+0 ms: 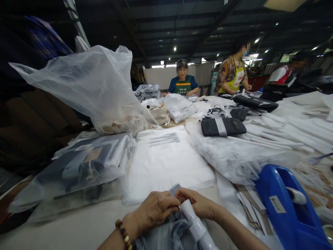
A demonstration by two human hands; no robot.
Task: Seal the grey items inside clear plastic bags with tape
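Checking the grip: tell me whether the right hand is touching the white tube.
Touching. The head view shows the right hand closed on the top end of the white tube, with its fingers pressed against it and no gap.

The left forearm (114, 239) comes in from 7 o'clock and the right forearm (239, 232) from 5 o'clock; they meet low in the middle. The left hand (156, 209) lies knuckles up, fingers curled toward 3 o'clock. The right hand (199, 205) faces it, its fingertips apparently pinched together, touching the left.
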